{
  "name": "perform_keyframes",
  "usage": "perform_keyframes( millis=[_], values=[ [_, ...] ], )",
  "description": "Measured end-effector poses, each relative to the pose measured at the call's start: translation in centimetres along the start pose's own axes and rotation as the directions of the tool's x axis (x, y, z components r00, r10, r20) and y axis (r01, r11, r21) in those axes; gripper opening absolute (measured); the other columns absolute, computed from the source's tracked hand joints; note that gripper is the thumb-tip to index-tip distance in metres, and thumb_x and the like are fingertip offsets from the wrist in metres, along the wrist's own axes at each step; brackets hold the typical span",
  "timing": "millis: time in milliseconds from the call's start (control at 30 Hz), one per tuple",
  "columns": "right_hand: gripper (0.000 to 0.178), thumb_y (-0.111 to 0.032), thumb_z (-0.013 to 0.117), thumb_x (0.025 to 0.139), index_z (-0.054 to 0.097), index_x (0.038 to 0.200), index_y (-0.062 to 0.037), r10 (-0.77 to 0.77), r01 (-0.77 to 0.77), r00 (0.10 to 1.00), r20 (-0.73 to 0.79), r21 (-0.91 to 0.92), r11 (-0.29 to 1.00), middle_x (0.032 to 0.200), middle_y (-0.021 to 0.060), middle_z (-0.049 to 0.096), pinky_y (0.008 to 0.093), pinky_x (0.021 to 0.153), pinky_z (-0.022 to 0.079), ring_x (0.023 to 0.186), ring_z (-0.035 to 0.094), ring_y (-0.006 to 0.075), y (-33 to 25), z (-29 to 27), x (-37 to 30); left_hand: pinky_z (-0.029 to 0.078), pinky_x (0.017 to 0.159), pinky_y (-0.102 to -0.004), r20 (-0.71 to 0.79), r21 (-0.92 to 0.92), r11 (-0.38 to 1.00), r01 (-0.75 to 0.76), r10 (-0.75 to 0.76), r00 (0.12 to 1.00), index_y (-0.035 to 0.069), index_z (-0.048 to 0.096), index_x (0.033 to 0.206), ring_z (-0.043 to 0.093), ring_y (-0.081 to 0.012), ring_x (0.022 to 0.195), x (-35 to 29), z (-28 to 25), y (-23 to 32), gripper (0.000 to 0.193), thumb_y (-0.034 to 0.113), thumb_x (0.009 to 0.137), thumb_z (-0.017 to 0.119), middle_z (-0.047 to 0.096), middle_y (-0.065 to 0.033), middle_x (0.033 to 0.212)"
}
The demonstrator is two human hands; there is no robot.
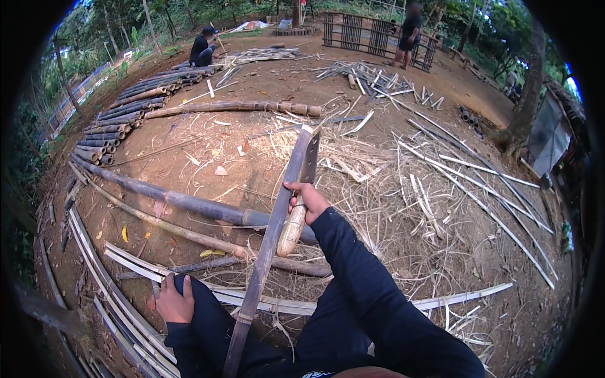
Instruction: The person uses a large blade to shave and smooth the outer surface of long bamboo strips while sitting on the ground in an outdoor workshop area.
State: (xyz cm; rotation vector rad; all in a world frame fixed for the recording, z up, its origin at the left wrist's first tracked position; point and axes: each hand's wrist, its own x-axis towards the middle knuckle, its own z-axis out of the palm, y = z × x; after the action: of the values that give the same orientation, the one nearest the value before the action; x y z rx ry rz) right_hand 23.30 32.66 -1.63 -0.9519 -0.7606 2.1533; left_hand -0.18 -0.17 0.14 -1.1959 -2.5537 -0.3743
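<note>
Bamboo strip (268, 246), long and dark, runs up the middle of the head view, its near end low between the person's knees and its far end pointing away and slightly right, ending just beside the knife's tip. Its long axis is close to the near-far line, leaning right as it goes far. The right hand (307, 200) has its grip wrapped tight round the pale wooden handle of a broad knife (307, 167), whose flat blade points far, lying along the right side of the strip and touching it near the top. The left hand (173, 301) rests low at the left on the person's dark-clad knee, fingers curled; whether its grip pinches anything I cannot tell.

On the dirt ground (189, 170) to the left lie thick bamboo poles (189, 203) slanting from far left to near right, with pale split slats (126, 315) nearer. Dry shavings (391, 189) and thin strips spread to the right. Far left, stacked poles (120, 120) lie near a crouching person (203, 47); another person (411, 31) stands by a dark frame (365, 31) at the far side.
</note>
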Motion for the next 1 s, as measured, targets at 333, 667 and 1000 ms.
perform_keyframes(
  millis=[333,667,1000],
  values=[
    [0.022,-0.02,0.07,0.087,0.051,0.089,-0.0098,0.002,-0.002,1.0,0.004,0.008,1.0,0.056,-0.0031,0.046,0.0293,0.048,0.046,0.045,0.046,0.0114,-0.12,0.18,-0.25,0.051,0.082,-0.0466,-0.011,0.006,1.0,-0.024,0.024,1.0,0.005,0.066,0.116,0.067,-0.04,0.09,-0.08,0.35,-0.36,0.038,0.035,0.094,0.059,0.068,-0.0189,0.109],
    [0.021,-0.016,0.071,0.086,0.051,0.084,-0.008,0.004,-0.003,1.0,-0.021,0.039,0.999,0.056,-0.001,0.047,0.0306,0.044,0.046,0.042,0.046,0.0124,0.1,0.16,0.09,0.051,0.083,-0.0467,-0.002,-0.015,1.0,-0.007,0.006,1.0,0.007,0.066,0.118,0.067,-0.0397,0.091,-0.11,0.05,0.02,0.036,0.033,0.094,0.059,0.069,-0.0182,0.109],
    [0.022,-0.015,0.072,0.084,0.052,0.086,-0.0075,-0.028,0.029,0.999,-0.025,0.036,0.999,0.057,-0.0014,0.046,0.0308,0.045,0.047,0.043,0.047,0.0128,0.03,0.29,-0.06,0.049,0.088,-0.0447,-0.068,-0.101,0.995,-0.027,0.02,0.997,0.004,0.068,0.113,0.066,-0.0381,0.098,-0.33,-0.2,0.23,0.036,0.033,0.092,0.063,0.068,-0.0203,0.11]
  ],
)
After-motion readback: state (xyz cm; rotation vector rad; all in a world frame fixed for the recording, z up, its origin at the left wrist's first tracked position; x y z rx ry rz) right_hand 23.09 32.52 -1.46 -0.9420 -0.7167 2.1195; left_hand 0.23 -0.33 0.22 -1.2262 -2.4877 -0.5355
